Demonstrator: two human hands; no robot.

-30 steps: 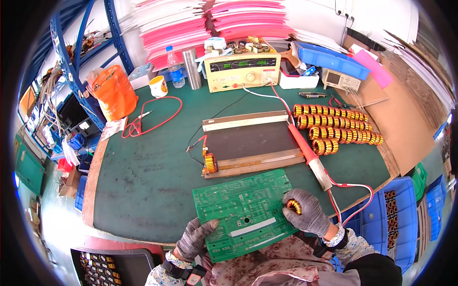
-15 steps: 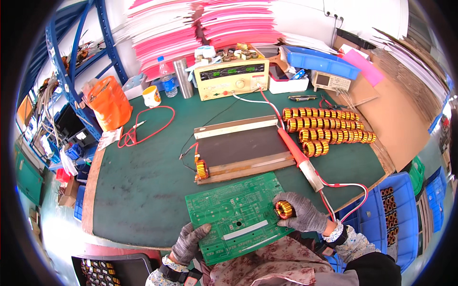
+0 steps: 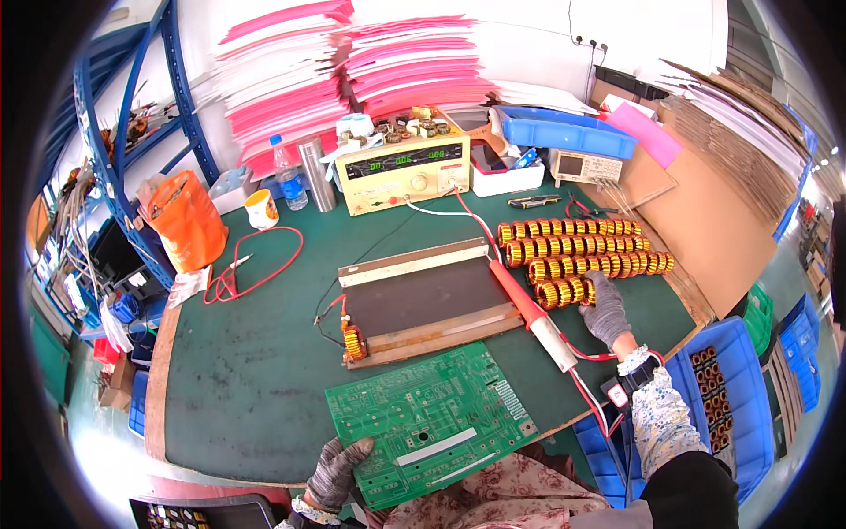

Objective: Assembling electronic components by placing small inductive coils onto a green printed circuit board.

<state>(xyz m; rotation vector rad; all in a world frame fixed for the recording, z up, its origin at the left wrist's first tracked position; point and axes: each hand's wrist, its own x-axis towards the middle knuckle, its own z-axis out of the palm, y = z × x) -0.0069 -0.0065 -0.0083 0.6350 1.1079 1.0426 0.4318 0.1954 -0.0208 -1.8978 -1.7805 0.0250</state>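
My left hand, in a grey glove, grips the near left corner of a green circuit board, thumb on top. The board lies tilted over the table's front edge and my lap. At the front row of copper-wound toroidal coils, my gloved right hand has its fingers closed about the coil at the right end. That coil is partly hidden by the fingers. A red test probe with a white handle lies left of this hand. Past the board is a flat fixture with two rails, a single coil at its left corner.
A yellow power supply stands at the back, with a bottle, a steel flask and a cup to its left. Red lead loops on the left. Blue bins sit beyond the table's right edge.
My right hand has left the board's right edge and carried a coil away to the front coil row. The left hand still holds the board. The view has shifted slightly.
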